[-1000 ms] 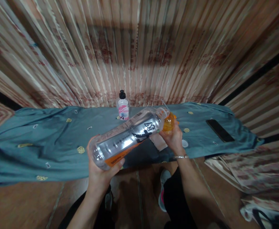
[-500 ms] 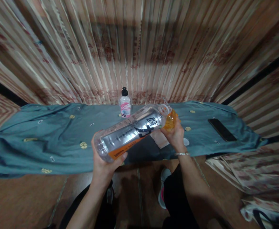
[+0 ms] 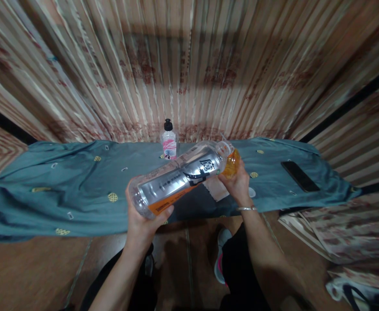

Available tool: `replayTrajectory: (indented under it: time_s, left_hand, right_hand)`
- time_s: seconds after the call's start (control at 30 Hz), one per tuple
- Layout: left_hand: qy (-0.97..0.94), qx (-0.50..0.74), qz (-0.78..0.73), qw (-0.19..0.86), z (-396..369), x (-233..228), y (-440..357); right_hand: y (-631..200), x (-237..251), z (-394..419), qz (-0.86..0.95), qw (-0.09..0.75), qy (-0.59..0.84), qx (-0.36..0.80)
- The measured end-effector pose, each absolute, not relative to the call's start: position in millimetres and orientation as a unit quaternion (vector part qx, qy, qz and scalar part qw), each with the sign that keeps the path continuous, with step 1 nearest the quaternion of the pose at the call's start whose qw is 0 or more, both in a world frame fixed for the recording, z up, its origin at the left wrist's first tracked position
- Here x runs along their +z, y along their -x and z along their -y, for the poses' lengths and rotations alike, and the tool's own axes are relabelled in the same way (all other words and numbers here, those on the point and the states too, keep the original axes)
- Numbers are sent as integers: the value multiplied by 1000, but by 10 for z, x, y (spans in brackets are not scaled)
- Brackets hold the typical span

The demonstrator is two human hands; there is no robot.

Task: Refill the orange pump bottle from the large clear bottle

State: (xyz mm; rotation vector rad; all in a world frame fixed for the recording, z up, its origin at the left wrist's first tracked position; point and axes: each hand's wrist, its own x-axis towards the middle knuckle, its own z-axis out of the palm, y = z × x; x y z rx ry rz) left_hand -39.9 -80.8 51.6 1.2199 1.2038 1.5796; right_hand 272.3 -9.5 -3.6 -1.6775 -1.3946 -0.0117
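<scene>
In the head view, the left hand (image 3: 141, 222) is gripping the tilted bottle (image 3: 179, 181) before the dispenser (image 3: 169, 147), the right hand (image 3: 238, 183) clasping the amber container (image 3: 232, 164) to the dispenser's right, both barely shifting this past half-second, suggesting a steady hold.

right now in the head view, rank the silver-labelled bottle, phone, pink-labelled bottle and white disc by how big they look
1. Silver-labelled bottle, clearly largest, though probably nearer the camera
2. Phone and pink-labelled bottle: too alike to rank
3. White disc, clearly smallest
</scene>
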Motion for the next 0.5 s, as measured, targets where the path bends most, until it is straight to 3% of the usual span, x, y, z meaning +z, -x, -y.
replayTrajectory:
  time_s: [0.5]
  left_hand:
    - [-462,636,-466,406,792,471,336]
  right_hand:
    - [-2702,-24,101,558,469,684,7]
